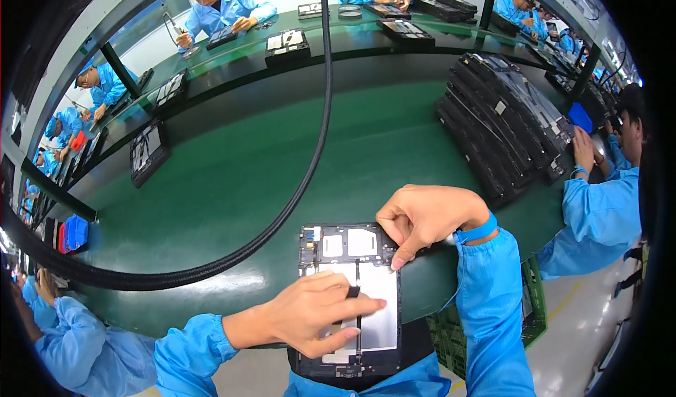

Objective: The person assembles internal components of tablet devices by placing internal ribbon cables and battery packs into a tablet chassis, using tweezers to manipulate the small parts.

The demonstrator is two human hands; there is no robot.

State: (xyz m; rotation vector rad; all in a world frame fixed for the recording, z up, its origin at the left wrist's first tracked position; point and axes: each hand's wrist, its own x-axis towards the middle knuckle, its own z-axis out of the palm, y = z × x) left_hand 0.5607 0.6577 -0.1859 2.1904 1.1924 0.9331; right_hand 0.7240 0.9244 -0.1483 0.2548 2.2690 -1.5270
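Note:
An opened tablet casing (380, 284) with a black frame, silver plates and a thin black ribbon cable lies at the table's near edge, partly overhanging it. Across its lower half rests my left hand (310, 312), fingers spread and the index fingertip on the silver plate. A small dark piece shows beside those fingers; whether it belongs to the cable I cannot tell. My right hand (429, 221), with a blue wrist strap (477, 229), is closed at the casing's upper right corner. Thumb and curled fingers are pinched there, hiding whatever is between them.
A tall stack of black tablet casings (500, 122) leans on the right of the green table (232, 178). A thick black cable (310, 164) loops across the front. Beyond is a line with casings (287, 45) and co-workers. A green crate (534, 298) stands below right, a blue bin (74, 233) left.

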